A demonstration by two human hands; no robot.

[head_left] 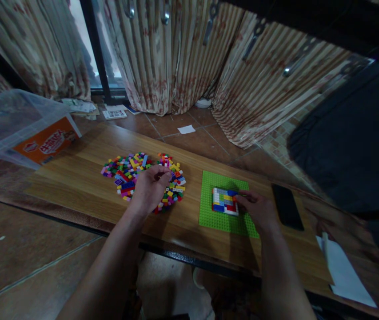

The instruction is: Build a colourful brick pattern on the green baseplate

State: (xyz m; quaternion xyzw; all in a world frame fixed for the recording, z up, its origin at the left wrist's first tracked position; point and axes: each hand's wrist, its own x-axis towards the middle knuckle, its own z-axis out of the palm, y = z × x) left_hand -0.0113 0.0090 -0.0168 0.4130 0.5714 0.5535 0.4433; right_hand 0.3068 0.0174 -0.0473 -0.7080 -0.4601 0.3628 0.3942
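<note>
My left hand [151, 189] hovers over a loose pile of colourful toy building bricks [127, 171], thumb and fingers pinched together. Whatever it may hold is too small to make out. On the wooden table lies a green studded baseplate [207, 215], bearing a low square build [222, 201] of white, blue, yellow and red bricks. My right hand [257, 206] reaches in from the right side of that build. Its fingertips close on a small orange-red brick [235, 198] at the build's right edge. Part of the baseplate is hidden under this hand.
A clear plastic bin [25, 124] with an orange label stands at the table's left end. A black phone [287, 206] lies right of the baseplate. White paper [349, 271] is at the far right. Patterned curtains [176, 58] hang behind the wooden table [85, 186].
</note>
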